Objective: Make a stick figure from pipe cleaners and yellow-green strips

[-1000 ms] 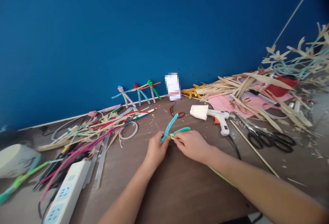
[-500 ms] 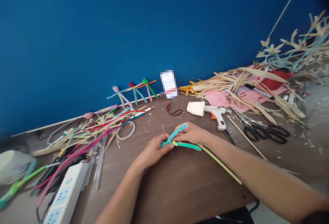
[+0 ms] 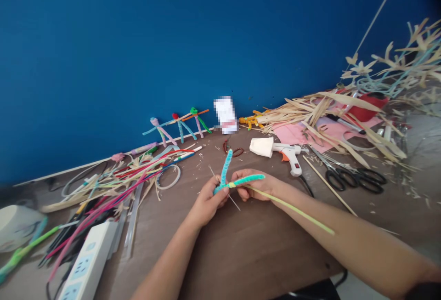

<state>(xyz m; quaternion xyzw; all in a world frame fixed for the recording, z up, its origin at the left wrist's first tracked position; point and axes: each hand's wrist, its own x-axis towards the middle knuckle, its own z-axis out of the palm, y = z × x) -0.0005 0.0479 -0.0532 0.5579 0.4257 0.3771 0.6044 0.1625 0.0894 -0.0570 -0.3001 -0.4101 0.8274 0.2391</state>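
My left hand (image 3: 209, 201) is closed, its thumb and fingers pinching a blue pipe-cleaner figure (image 3: 225, 170) above the table. Two fuzzy limbs stick out of that grip, one pointing up and a teal one (image 3: 247, 180) pointing right. A thin bare wire or stick (image 3: 234, 202) crosses the pinch at a slant. Around the join of the limbs wraps a yellow pipe cleaner (image 3: 299, 210), whose long tail runs to the lower right across my right forearm. My right hand (image 3: 257, 183) is closed with curled fingers at this yellow strand, just behind the teal limb; its fingertips are partly hidden.
Small pipe-cleaner figures (image 3: 181, 125) lean on the blue wall. A glue gun (image 3: 292, 155), black-handled scissors (image 3: 347, 178) and dried husk strips (image 3: 310, 107) lie to the right. Left are loose pipe cleaners (image 3: 113, 189), a power strip (image 3: 86, 258) and a white roll (image 3: 19, 226). A bead bracelet (image 3: 237, 153) lies behind my hands.
The blue figure has turned so one limb points more upright. My right hand has moved slightly down, and the yellow tail has swung up and right across the forearm.
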